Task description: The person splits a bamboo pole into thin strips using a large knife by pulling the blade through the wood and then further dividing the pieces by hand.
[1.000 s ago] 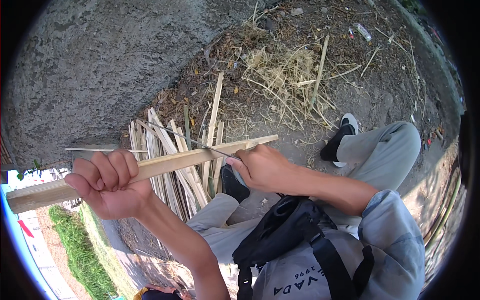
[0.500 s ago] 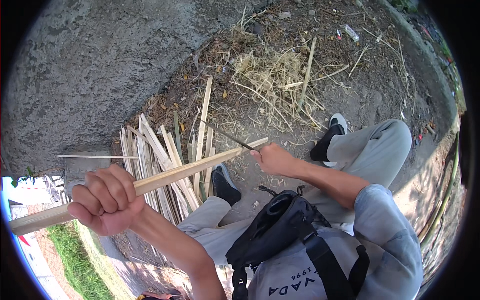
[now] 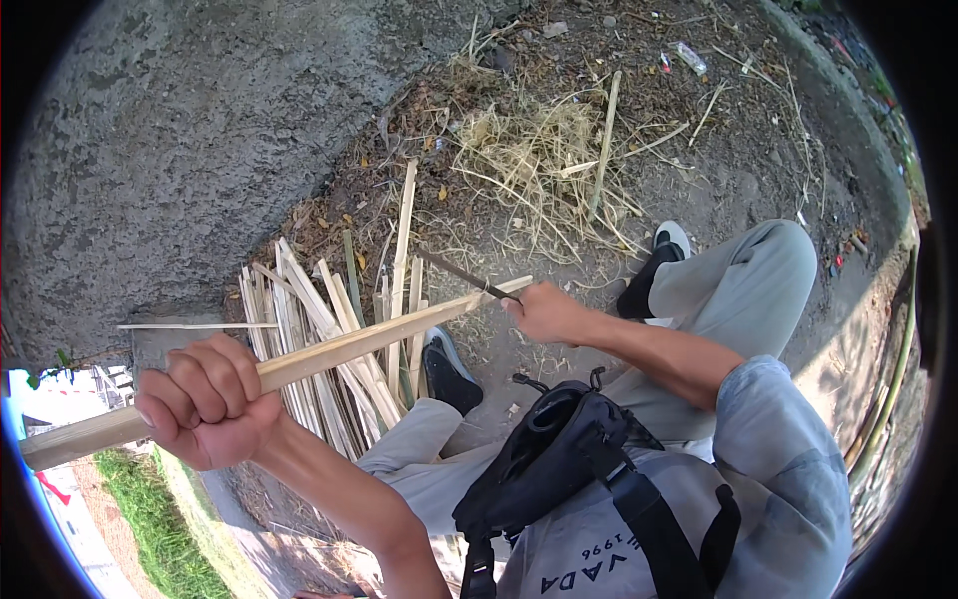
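My left hand (image 3: 212, 401) is wrapped round a long, pale split-bamboo strip (image 3: 359, 344), which slants up to the right across the view. In my right hand (image 3: 549, 314) is the handle of a knife with a narrow dark blade (image 3: 454, 270). The blade points up and left and crosses the strip close to its far right end. A thin curl of shaving seems to show where blade and strip meet. The knife's handle is mostly hidden by my fingers.
A heap of bamboo strips (image 3: 299, 319) lies beyond my left arm, beside my shoe (image 3: 449, 374). Farther off is a tangle of straw-coloured shavings (image 3: 534, 150). A rough grey concrete slab (image 3: 220, 130) fills the upper left. A black bag (image 3: 539, 449) hangs at my front.
The view has shifted slightly. The knife has moved little along the strip's end, where a small curl now shows at the blade. Both hands keep their grips.
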The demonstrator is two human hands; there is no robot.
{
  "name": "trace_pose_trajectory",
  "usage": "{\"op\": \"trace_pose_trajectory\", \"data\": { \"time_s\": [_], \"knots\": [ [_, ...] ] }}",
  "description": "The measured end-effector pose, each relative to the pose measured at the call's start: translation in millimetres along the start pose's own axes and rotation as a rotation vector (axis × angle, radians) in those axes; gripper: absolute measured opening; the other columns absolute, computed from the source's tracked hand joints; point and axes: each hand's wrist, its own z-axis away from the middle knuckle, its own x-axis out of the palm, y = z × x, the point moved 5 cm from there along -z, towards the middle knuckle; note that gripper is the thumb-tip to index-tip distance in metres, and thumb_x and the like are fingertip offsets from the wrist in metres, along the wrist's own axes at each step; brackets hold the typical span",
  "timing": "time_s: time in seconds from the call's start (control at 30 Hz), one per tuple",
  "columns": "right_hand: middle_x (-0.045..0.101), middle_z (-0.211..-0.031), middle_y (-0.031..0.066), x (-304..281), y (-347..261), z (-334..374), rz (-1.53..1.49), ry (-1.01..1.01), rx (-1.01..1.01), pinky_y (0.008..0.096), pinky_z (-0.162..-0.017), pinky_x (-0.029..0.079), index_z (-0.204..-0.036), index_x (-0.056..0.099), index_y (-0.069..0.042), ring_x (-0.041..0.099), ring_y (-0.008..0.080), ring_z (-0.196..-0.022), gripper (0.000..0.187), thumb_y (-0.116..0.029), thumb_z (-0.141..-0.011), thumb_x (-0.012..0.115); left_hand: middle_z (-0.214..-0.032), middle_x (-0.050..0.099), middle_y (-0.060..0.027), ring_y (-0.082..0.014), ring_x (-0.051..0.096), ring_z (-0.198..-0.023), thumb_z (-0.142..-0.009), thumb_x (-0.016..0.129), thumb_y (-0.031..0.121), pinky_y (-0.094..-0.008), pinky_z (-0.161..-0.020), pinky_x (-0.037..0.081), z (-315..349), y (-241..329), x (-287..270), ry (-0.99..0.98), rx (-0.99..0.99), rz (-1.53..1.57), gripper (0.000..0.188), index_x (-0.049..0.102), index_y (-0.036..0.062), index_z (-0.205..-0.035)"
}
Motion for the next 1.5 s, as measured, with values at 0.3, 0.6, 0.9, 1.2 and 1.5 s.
{"op": "trace_pose_trajectory", "data": {
  "time_s": [0.3,0.6,0.9,1.2,1.5],
  "knots": [
    [0.062,-0.077,0.0314,13,35,4,0.015,-0.035,0.051,0.0500,-0.071,0.051,-0.086,0.064,0.011,0.063,0.0456,-0.074,0.047,-0.033,-0.094,0.048,-0.041,0.028,0.0070,0.0001,0.021,-0.028,-0.099,0.042,0.022,-0.0157,-0.025,0.024,10,11,3,-0.097,0.008,0.063,0.042,0.031,0.0172,-0.058],
    [0.060,-0.072,0.0320,0,-48,22,-0.064,-0.019,-0.069,0.0503,-0.072,0.050,-0.083,0.064,0.009,0.061,0.0472,-0.074,0.045,-0.032,-0.094,0.050,-0.039,0.027,0.0076,0.0000,0.023,-0.027,-0.097,0.045,0.022,-0.0153,-0.024,0.024,12,28,-4,0.016,0.037,0.013,0.045,0.029,0.0182,-0.056],
    [0.060,-0.070,0.0300,0,-73,29,-0.053,0.017,-0.253,0.0509,-0.068,0.049,-0.081,0.064,0.009,0.060,0.0478,-0.070,0.045,-0.033,-0.094,0.051,-0.039,0.027,0.0080,0.0006,0.020,-0.028,-0.097,0.046,0.021,-0.0142,-0.024,0.022,13,31,-9,0.069,0.033,0.000,0.044,0.028,0.0189,-0.057],
    [0.062,-0.076,0.0322,9,-33,17,-0.008,-0.066,0.003,0.0500,-0.075,0.051,-0.086,0.064,0.010,0.063,0.0455,-0.085,0.047,-0.034,-0.093,0.050,-0.039,0.029,0.0071,-0.0001,0.022,-0.027,-0.097,0.045,0.022,-0.0150,-0.024,0.024,25,30,-17,0.078,0.051,-0.033,0.042,0.029,0.0185,-0.058],
    [0.062,-0.076,0.0310,38,56,-7,0.044,-0.069,0.133,0.0518,-0.076,0.050,-0.087,0.064,0.010,0.063,0.0462,-0.079,0.044,-0.032,-0.093,0.050,-0.039,0.027,0.0084,0.0006,0.021,-0.028,-0.096,0.047,0.019,-0.0148,-0.025,0.024,39,34,-41,0.145,0.066,-0.016,0.044,0.028,0.0195,-0.056]
  ]
}}
